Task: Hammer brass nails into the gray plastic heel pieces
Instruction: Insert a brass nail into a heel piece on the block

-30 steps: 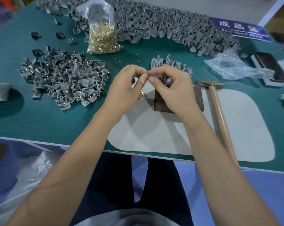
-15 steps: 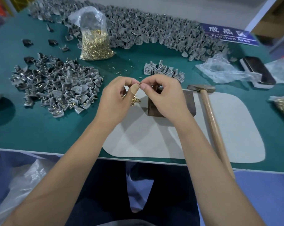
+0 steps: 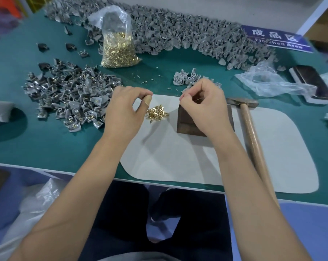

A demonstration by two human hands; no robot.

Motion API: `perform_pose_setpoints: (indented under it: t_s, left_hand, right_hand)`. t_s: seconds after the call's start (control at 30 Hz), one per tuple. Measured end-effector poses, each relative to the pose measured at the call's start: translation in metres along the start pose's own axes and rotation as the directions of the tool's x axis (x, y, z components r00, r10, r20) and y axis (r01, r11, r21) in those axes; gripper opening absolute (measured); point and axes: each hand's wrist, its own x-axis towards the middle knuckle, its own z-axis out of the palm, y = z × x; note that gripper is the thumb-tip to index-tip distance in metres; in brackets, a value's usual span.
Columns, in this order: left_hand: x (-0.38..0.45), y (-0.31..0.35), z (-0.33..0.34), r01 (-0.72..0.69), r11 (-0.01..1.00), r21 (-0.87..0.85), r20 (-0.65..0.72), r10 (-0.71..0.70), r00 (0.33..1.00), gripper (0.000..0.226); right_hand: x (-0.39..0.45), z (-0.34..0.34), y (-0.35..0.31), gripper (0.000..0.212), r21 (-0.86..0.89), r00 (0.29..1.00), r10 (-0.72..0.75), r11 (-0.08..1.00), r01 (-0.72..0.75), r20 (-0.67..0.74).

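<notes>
On the green desk (image 3: 46,147) a pale mat (image 3: 178,162) lies at the near edge, and both hands hover over its far end. The left hand (image 3: 124,110) has its fingers curled, thumb and forefinger tips pressed together; whether they pinch anything I cannot tell. The right hand (image 3: 202,106) is curled the same way above a dark block (image 3: 185,123), pinching something too small to make out (possibly a nail). Between the hands a small heap of brass nails (image 3: 156,113) sits on the mat. A hammer (image 3: 247,119) lies just right of the block, handle pointing near. Left of the mat is a pile of gray heel pieces (image 3: 71,98), some showing brass; a smaller cluster (image 3: 187,78) lies just beyond the right hand, and a long bank of them (image 3: 187,34) runs along the far side. A clear bag of nails (image 3: 118,46) stands in front of that bank.
</notes>
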Motion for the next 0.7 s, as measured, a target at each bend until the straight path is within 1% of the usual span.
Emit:
perform_pose_setpoints:
  t_s: [0.13, 0.23, 0.37, 0.47, 0.53, 0.6, 0.7]
  left_hand:
    - [-0.002, 0.002, 0.001, -0.019, 1.0, -0.002, 0.035, 0.019, 0.999, 0.013]
    - [0.0, 0.004, 0.002, -0.018, 1.0, -0.006, 0.046, 0.018, 0.999, 0.012]
    - [0.003, 0.011, 0.004, -0.047, 0.999, 0.014, 0.064, 0.046, 0.997, 0.011]
    - [0.01, 0.017, 0.007, -0.076, 0.996, 0.054, 0.139, 0.068, 0.988, 0.014]
    - [0.022, 0.025, 0.012, -0.089, 0.995, 0.046, 0.194, 0.079, 0.978, 0.017]
    - [0.04, 0.032, 0.021, -0.071, 0.997, 0.024, 0.224, 0.064, 0.972, 0.02]
    - [0.07, 0.033, 0.041, -0.053, 0.997, 0.061, 0.256, 0.036, 0.966, 0.026]
  right_hand:
    - [0.004, -0.004, 0.003, 0.004, 0.096, 0.998, 0.034, 0.995, -0.029, -0.054]
    - [0.005, -0.006, 0.005, 0.007, 0.183, 0.992, 0.098, 0.98, -0.081, -0.086]
    - [0.006, -0.008, 0.004, 0.01, 0.296, 0.98, 0.141, 0.951, -0.094, -0.142]
    - [0.008, -0.008, 0.003, 0.008, 0.357, 0.969, 0.183, 0.927, -0.115, -0.164]
    - [0.009, -0.009, 0.002, 0.009, 0.423, 0.954, 0.23, 0.897, -0.13, -0.193]
    - [0.01, -0.01, 0.002, 0.008, 0.498, 0.94, 0.265, 0.858, -0.128, -0.216]
    - [0.011, -0.01, 0.0, 0.008, 0.571, 0.928, 0.307, 0.809, -0.138, -0.21]
